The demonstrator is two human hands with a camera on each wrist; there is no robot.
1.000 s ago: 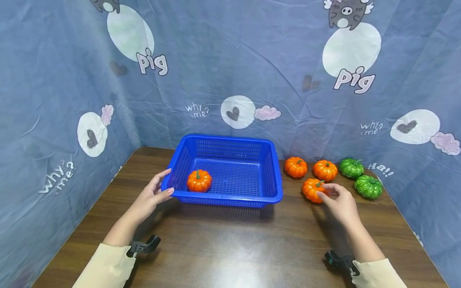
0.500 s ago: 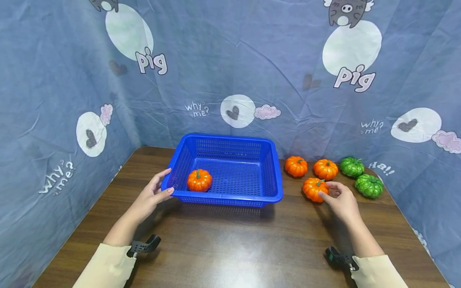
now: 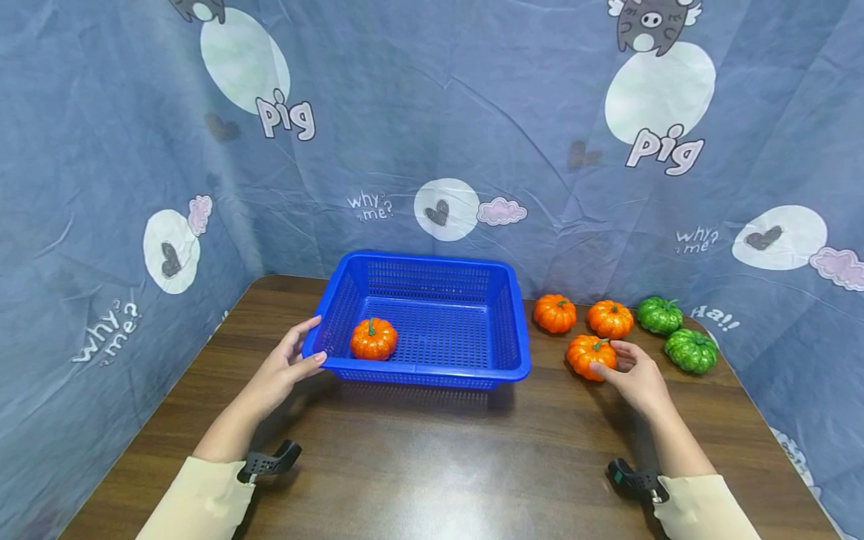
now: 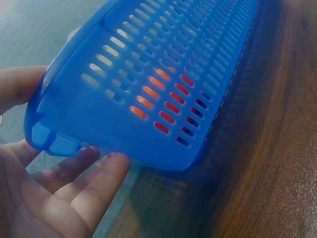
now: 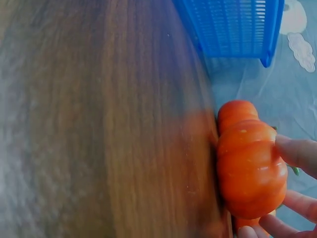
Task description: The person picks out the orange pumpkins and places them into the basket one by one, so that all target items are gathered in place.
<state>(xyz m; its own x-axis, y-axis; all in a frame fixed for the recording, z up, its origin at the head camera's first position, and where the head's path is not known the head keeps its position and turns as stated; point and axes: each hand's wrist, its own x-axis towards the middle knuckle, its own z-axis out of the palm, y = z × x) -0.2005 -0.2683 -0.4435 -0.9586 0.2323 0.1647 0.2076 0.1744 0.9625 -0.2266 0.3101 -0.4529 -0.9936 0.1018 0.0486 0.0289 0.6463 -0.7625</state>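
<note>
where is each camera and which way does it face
Head: on the head, facing forward and down at the blue basket; left grip, right grip and sleeves show.
Left wrist: worn there, facing the basket's slotted side; left grip shows.
Right wrist: worn there, facing an orange pumpkin and table; right grip shows.
Head and right wrist share that pumpkin and the basket.

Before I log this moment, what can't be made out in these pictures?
Head: part of the front orange pumpkin, covered by the right hand.
Left wrist: most of the inner pumpkin, hidden by the blue basket.
Right wrist: a rear pumpkin, mostly behind the front one; the right hand, cut off by the edge.
</note>
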